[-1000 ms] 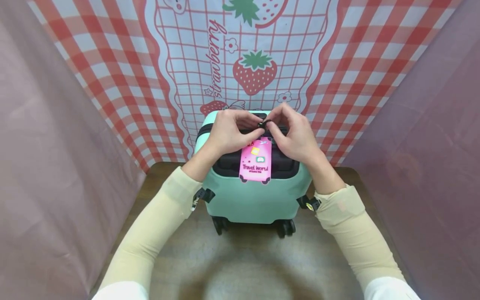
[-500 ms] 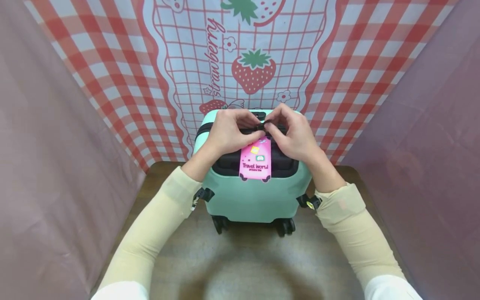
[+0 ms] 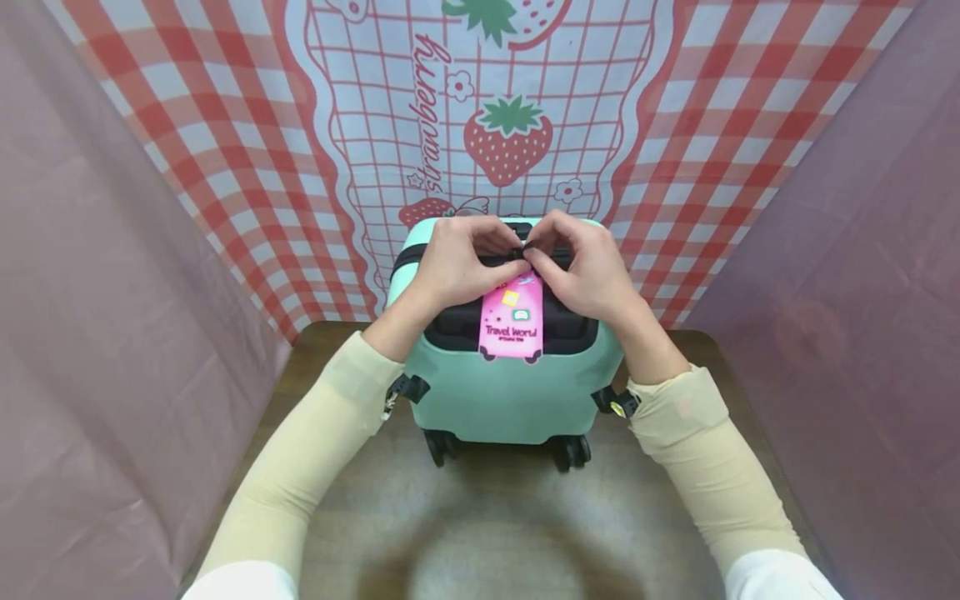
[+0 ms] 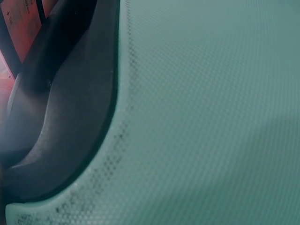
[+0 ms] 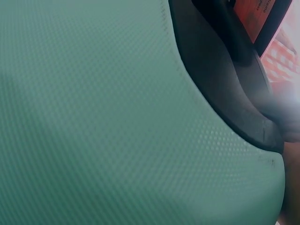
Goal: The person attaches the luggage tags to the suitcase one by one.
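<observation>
A mint-green suitcase (image 3: pixel 510 400) stands upright on black wheels. Against its dark front panel (image 3: pixel 570 329) hangs a pink luggage tag (image 3: pixel 512 327) printed "Travel World". Over the tag's upper end, my left hand (image 3: pixel 459 262) pinches the tag's thin black strap (image 3: pixel 521 252) between thumb and fingers. From the other side my right hand (image 3: pixel 592 265) pinches the strap too, the fingertips of both hands almost meeting. Fingers cover most of the strap. Both wrist views are filled by the textured green shell (image 4: pixel 211 117) and the dark panel edge (image 5: pixel 220 93), with part of the tag's back (image 5: pixel 253 18).
The suitcase rests on a brown wooden tabletop (image 3: pixel 480 533). Behind it hangs a red-checked strawberry cloth (image 3: pixel 360 108). Plain pinkish curtains flank the space, the left curtain (image 3: pixel 112 333) and the right curtain (image 3: pixel 832 275).
My right hand's fingertips have shifted slightly left, drawing the strap's end in toward my left fingers. The tag hangs almost as before, a touch higher in the view. The left hand stays nearly still.
</observation>
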`<state>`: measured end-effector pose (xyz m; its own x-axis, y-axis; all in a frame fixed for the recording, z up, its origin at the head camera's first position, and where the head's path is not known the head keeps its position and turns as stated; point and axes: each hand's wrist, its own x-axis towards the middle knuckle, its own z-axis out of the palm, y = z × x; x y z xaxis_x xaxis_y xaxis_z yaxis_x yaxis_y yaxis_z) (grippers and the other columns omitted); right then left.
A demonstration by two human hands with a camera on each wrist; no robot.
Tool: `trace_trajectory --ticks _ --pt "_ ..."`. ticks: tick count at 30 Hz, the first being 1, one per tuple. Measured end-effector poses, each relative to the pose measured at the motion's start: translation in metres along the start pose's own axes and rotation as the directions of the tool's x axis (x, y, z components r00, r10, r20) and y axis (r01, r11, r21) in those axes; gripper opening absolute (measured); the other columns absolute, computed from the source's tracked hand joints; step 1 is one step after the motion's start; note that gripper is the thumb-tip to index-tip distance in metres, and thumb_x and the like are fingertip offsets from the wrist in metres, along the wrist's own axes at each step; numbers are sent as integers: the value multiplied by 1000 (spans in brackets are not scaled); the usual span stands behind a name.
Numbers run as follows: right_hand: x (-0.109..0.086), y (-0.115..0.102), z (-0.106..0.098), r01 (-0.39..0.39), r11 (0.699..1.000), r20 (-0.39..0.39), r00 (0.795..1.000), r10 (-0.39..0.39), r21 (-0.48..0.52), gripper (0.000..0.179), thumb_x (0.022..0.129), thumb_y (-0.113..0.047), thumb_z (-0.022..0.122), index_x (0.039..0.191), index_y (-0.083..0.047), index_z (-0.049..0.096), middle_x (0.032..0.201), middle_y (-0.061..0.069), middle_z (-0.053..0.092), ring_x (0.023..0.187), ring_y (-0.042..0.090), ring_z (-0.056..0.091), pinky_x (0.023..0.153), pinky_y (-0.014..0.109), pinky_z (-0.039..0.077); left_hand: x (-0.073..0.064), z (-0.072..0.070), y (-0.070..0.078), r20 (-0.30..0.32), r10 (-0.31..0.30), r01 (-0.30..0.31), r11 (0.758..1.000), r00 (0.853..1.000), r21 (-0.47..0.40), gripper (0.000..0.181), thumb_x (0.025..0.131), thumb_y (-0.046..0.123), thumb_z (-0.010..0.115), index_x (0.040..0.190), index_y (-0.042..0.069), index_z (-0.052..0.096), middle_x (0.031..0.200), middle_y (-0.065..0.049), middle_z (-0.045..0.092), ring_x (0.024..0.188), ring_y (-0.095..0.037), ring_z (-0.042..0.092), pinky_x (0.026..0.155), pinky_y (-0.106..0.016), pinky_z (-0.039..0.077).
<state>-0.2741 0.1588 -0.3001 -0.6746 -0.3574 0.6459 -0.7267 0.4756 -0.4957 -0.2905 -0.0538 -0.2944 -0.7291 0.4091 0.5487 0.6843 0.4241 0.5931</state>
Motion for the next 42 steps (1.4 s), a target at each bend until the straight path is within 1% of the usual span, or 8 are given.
trace_trajectory --ticks 11,18,23,30,32,36,40,42 --pt "-2 -2 0 1 1000 2 1000 -1 -13 10 102 -4 68 110 1 65 101 14 73 83 19 65 73 23 48 0 1 0 -18 -2 3 999 1000 33 24 87 23 88 103 7 82 100 -8 84 92 -16 81 86 -29 64" --pt "-3 -1 0 -16 999 -17 1000 16 27 12 98 -3 73 108 0 68 98 13 73 87 17 67 78 21 51 1 1 0 -17 -13 13 1000 1000 23 23 86 22 89 103 7 82 100 -8 84 92 -16 82 85 -28 64" --pt "-2 0 1 0 1000 -22 1000 0 10 12 94 -4 77 105 -1 72 95 12 74 87 18 69 83 30 56 1 1 0 -17 -5 5 1000 1000 24 23 87 21 89 103 6 82 100 -8 84 92 -17 82 85 -28 64" --pt "-2 -2 1 5 999 -8 1000 -5 -38 10 99 -4 73 107 0 68 101 14 75 92 27 72 85 42 59 1 2 -1 -23 -5 6 999 1000 32 22 87 23 88 102 7 82 99 -8 84 91 -16 82 85 -28 64" --pt "-2 -2 1 6 999 -8 1000 -6 -33 10 100 -4 71 108 0 66 104 15 75 94 27 73 86 40 59 2 2 -2 -24 1 0 999 1000 35 22 87 23 88 101 7 82 98 -7 84 91 -16 82 85 -28 64" --pt "-3 -3 0 11 1000 -11 1000 -11 -8 8 101 -3 69 107 0 64 106 14 75 94 25 73 84 27 56 3 1 -3 -7 -1 2 1000 1000 23 21 88 23 87 101 7 82 98 -7 84 90 -15 81 85 -27 64" --pt "-1 -3 1 -4 1000 -20 1000 4 0 7 104 -6 65 104 1 62 96 14 72 82 19 66 75 19 48 4 -2 -5 24 -11 12 1000 1000 -18 21 89 22 84 104 8 82 99 -7 84 89 -15 81 84 -29 64" --pt "0 -3 2 -17 1000 -30 999 17 9 11 105 -8 64 107 2 59 93 15 71 78 17 64 73 18 47 3 -3 -5 33 -22 23 999 999 -33 21 89 21 83 106 8 82 100 -7 84 89 -15 81 84 -30 64"
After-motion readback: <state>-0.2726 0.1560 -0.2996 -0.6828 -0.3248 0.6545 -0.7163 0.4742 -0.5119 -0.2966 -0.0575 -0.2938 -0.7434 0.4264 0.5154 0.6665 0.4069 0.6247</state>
